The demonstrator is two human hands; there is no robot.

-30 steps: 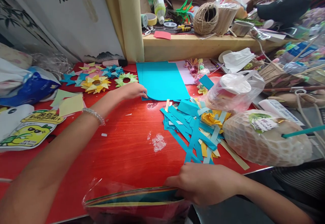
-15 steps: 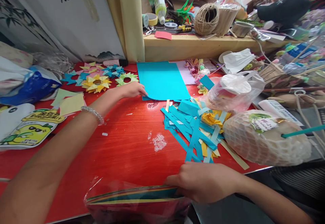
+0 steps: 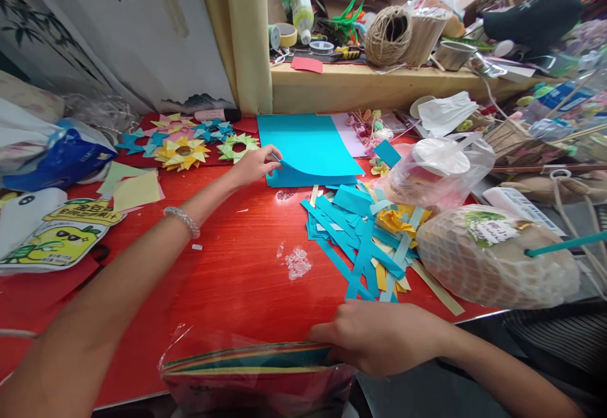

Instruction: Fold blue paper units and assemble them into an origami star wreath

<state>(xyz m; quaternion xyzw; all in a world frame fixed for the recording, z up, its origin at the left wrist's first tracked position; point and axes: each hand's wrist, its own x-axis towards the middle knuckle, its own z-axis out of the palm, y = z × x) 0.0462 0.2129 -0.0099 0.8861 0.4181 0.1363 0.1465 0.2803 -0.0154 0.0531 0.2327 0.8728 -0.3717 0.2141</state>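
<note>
My left hand (image 3: 259, 164) pinches the near left corner of a blue sheet of paper (image 3: 308, 143) and holds that corner raised, so the sheet's near edge curls up. More blue paper lies beneath it. At the table's front edge, my right hand (image 3: 379, 337) is closed on a clear plastic bag (image 3: 265, 393) with a stack of coloured paper in it. The right fingertips are partly hidden behind the bag's edge. Cut blue and yellow paper strips (image 3: 365, 247) lie in a heap between the blue sheet and my right hand.
Folded paper star rings (image 3: 181, 152) lie at the back left, near yellow paper squares (image 3: 136, 191). On the right are a netted coconut (image 3: 493, 257) with a straw and a plastic bag with a cup (image 3: 436, 159). A cluttered ledge with a twine roll (image 3: 386, 35) runs behind.
My left hand has lifted the near left corner of the blue sheet off the paper below. My right hand stays on the bag in nearly the same place.
</note>
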